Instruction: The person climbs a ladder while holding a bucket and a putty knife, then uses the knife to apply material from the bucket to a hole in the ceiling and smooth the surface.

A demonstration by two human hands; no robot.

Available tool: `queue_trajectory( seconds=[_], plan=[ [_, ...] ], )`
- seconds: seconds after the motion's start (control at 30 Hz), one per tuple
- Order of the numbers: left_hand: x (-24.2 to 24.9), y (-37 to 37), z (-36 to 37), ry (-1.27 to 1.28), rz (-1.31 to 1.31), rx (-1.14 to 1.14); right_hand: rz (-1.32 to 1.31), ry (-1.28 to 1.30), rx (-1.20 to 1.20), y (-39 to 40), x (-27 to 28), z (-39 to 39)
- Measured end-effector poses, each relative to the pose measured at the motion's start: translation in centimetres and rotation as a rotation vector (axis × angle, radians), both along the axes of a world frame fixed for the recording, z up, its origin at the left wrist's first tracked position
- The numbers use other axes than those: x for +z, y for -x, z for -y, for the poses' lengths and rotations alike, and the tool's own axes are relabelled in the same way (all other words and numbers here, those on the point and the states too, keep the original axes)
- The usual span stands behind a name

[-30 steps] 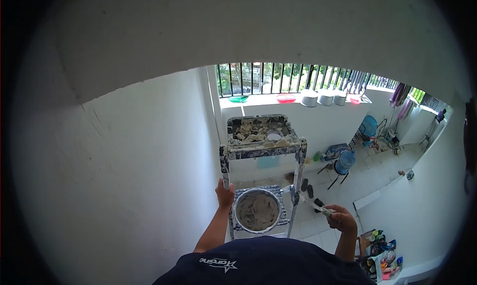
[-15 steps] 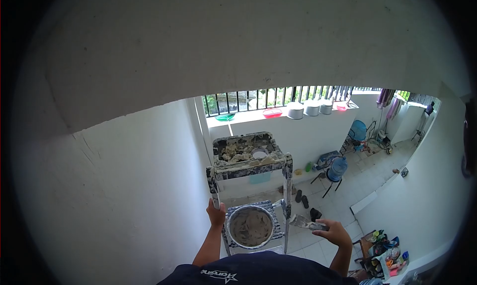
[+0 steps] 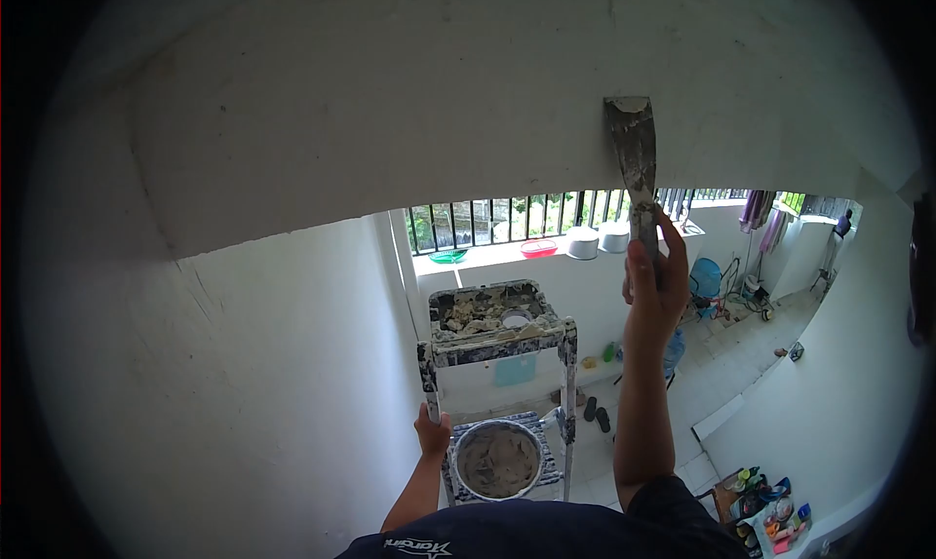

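Observation:
Raised in front of me, my right hand [image 3: 657, 281] grips the handle of a putty knife [image 3: 634, 150]. Its broad blade, smeared with grey putty, points up, and the blade's edge is right at the white wall surface [image 3: 390, 111] overhead. My left hand [image 3: 432, 429] is wrapped round the left rail of a putty-spattered stepladder [image 3: 568, 384]. Between the rails, a round bucket [image 3: 498, 460] of grey putty rests on a ladder step. The ladder's top tray [image 3: 487, 310] carries dried putty lumps and a small white round item.
A windowsill behind the ladder holds a green basket [image 3: 448, 257], a red basket [image 3: 538, 249] and pale pots [image 3: 582, 242] beneath black bars. Slippers [image 3: 597, 415] lie on the tiled floor below. A cluttered small table [image 3: 770, 510] stands at lower right.
My right hand has lifted the putty knife from beside the ladder up to the overhead wall, turning its blade upward. My left hand keeps its hold on the ladder. The view has shifted slightly.

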State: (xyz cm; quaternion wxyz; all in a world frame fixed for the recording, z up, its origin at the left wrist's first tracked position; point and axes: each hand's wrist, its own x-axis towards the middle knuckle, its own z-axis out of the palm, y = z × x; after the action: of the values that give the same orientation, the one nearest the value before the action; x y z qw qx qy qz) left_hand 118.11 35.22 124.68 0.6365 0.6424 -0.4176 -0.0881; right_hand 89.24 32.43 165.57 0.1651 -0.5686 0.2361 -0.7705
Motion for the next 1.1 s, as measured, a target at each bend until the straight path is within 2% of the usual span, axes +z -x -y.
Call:
queue_trajectory(
  seconds=[0.13,0.3,0.4,0.5,0.6,0.67,0.77,0.87,0.97,1.1],
  plan=[
    [-0.6,-0.2,0.4,0.03,0.053,0.034,0.116,0.031,-0.01,-2.6,1.1,1.8],
    [0.1,0.0,-0.1,-0.042,-0.025,-0.003,0.027,0.019,-0.221,-2.3,7.5,0.8],
    [1.3,0.6,-1.0,-0.15,0.016,0.046,0.036,0.089,-0.25,-1.6,8.8,0.4],
    [1.4,0.3,-0.9,-0.216,-0.025,0.004,-0.016,0.137,-0.309,-2.2,8.2,0.7],
    [0.8,0.2,-0.7,-0.127,-0.029,0.004,-0.102,0.155,-0.388,-2.9,6.9,1.3],
    [0.3,0.0,-0.5,-0.102,-0.019,-0.012,-0.122,0.14,-0.359,-3.3,6.1,1.0],
    [-0.4,-0.3,0.1,-0.054,0.011,0.002,-0.126,0.167,-0.419,-3.1,7.0,1.2],
    [-0.4,-0.2,-0.2,-0.082,0.006,0.008,-0.136,0.072,-0.361,-2.8,9.8,-0.3],
    [-0.2,-0.1,-0.1,-0.071,0.013,0.01,-0.232,-0.029,-0.391,-2.4,9.2,-0.8],
    [-0.2,0.0,-0.2,-0.034,0.018,0.014,-0.173,0.085,-0.38,-3.0,7.3,-0.5]
  ],
)
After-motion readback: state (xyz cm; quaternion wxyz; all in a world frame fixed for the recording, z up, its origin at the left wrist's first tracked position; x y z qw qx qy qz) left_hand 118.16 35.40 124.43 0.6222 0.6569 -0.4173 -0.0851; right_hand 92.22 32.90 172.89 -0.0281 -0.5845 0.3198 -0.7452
